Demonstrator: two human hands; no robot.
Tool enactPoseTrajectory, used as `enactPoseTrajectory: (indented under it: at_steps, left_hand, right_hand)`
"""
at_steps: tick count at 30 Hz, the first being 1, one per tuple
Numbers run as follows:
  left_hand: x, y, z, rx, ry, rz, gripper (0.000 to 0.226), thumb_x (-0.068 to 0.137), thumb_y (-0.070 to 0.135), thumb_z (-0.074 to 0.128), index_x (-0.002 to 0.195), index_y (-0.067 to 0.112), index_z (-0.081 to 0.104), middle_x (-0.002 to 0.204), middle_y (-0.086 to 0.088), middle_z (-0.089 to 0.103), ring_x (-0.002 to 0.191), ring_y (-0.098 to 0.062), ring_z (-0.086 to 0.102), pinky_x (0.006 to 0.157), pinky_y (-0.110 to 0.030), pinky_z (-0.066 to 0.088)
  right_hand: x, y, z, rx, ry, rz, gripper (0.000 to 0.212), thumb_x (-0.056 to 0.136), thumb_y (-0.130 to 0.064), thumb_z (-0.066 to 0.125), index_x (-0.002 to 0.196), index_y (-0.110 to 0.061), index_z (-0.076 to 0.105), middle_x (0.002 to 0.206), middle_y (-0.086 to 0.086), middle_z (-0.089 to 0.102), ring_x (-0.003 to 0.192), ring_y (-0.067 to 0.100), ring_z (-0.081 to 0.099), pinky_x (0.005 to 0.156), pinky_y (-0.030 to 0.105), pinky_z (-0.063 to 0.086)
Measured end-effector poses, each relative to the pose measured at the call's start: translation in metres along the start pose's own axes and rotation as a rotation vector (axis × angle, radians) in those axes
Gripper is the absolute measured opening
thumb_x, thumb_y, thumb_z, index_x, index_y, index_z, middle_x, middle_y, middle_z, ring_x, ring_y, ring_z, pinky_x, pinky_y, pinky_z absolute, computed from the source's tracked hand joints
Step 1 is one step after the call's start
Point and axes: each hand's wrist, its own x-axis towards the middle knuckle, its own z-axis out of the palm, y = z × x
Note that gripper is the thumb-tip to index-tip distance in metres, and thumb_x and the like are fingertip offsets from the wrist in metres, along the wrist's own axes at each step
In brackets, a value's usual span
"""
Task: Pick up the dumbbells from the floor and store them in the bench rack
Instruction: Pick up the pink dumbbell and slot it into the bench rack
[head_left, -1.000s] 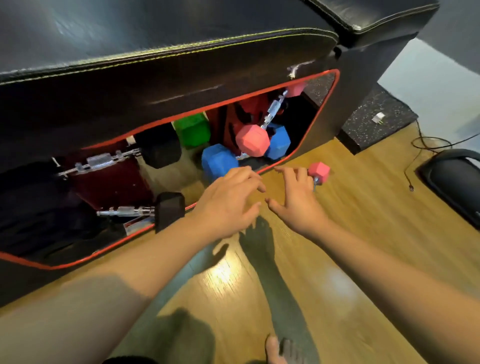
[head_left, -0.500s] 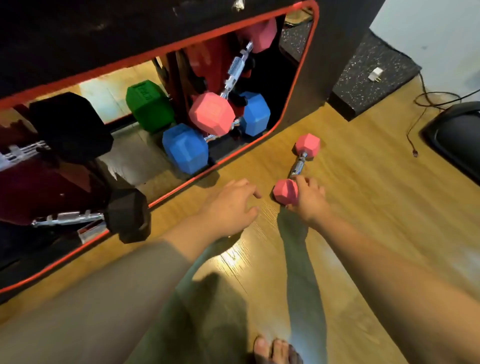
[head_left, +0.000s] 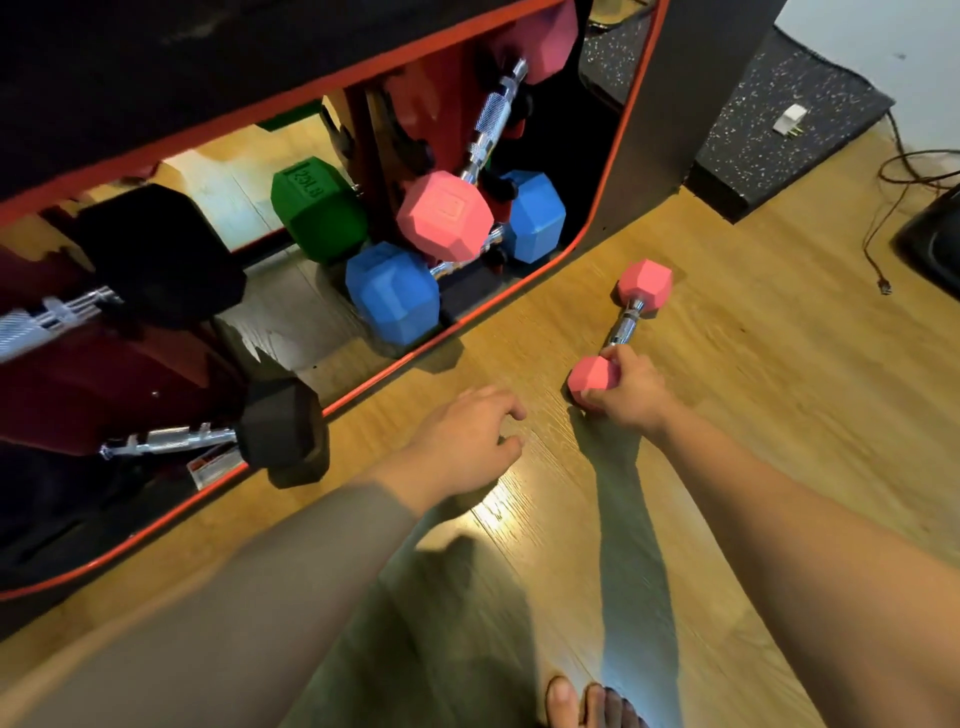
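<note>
One dumbbell (head_left: 621, 332) on floor (head_left: 779, 364), rt of bench rack (head_left: 631, 171) opening; other dumbbells (head_left: 410, 260) inside rack.

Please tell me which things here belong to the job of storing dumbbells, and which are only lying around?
Job:
pink dumbbell on the floor, gripped by the right hand
bench rack
left hand, holding nothing

Lying about:
white plug on the speckled mat
brown cable

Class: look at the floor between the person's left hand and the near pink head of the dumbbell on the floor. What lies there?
Nothing: in the head view only bare wooden floor separates the left hand from the pink dumbbell, which the right hand grips.
</note>
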Motion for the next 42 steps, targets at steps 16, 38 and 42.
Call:
enactPoseTrajectory:
  at_steps: [16, 38, 42]
  left_hand:
    - [-0.022, -0.048, 0.021, 0.223, -0.201, -0.355, 0.069, 0.074, 0.038, 0.078, 0.131, 0.021, 0.042, 0.126, -0.005, 0.048, 0.116, -0.027, 0.052, 0.099, -0.043, 0.047]
    - [-0.028, -0.056, -0.006, -0.281, 0.130, -0.425, 0.077, 0.064, 0.021, 0.090, 0.128, 0.019, 0.048, 0.117, 0.005, 0.039, 0.105, -0.015, 0.052, 0.088, -0.029, 0.047]
    - [-0.017, -0.045, -0.035, -0.395, 0.280, -0.344, 0.073, 0.070, 0.016, 0.087, 0.130, 0.022, 0.046, 0.116, 0.006, 0.036, 0.089, -0.004, 0.049, 0.078, -0.018, 0.039]
  right_hand:
    - [-0.057, -0.058, 0.033, -0.341, 0.216, -0.275, 0.054, 0.087, -0.039, 0.063, 0.137, -0.027, 0.044, 0.128, 0.007, 0.046, 0.116, 0.028, 0.044, 0.100, 0.043, 0.038]
    - [-0.042, -0.031, 0.035, 0.211, 0.161, -0.013, 0.047, 0.083, -0.024, 0.076, 0.120, -0.011, 0.050, 0.103, 0.003, 0.059, 0.086, 0.018, 0.054, 0.068, 0.031, 0.041]
    - [-0.021, -0.056, 0.006, 0.264, 0.256, -0.074, 0.054, 0.083, -0.024, 0.075, 0.127, -0.010, 0.048, 0.111, 0.004, 0.057, 0.092, 0.020, 0.054, 0.070, 0.032, 0.042]
